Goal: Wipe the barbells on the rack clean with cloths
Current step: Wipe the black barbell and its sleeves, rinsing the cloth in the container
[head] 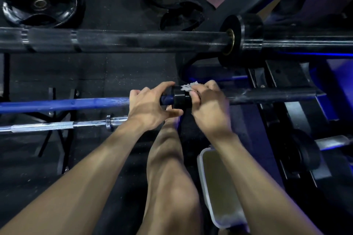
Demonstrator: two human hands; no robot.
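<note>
A blue barbell (63,104) lies across the rack at mid-height, with a black collar (180,97) and a black sleeve (267,95) running right. My left hand (148,107) grips the blue shaft just left of the collar. My right hand (209,107) presses a small grey-white cloth (188,87) against the collar's right side; most of the cloth is hidden under my fingers. A thicker black barbell (133,41) rests higher on the rack. A chrome barbell (57,126) sits lower at the left.
A white plastic bin (208,187) stands on the floor by my right leg. A black weight plate (41,8) lies at the far left. The blue-black rack frame (286,86) fills the right side. My bare knee (172,177) is below the hands.
</note>
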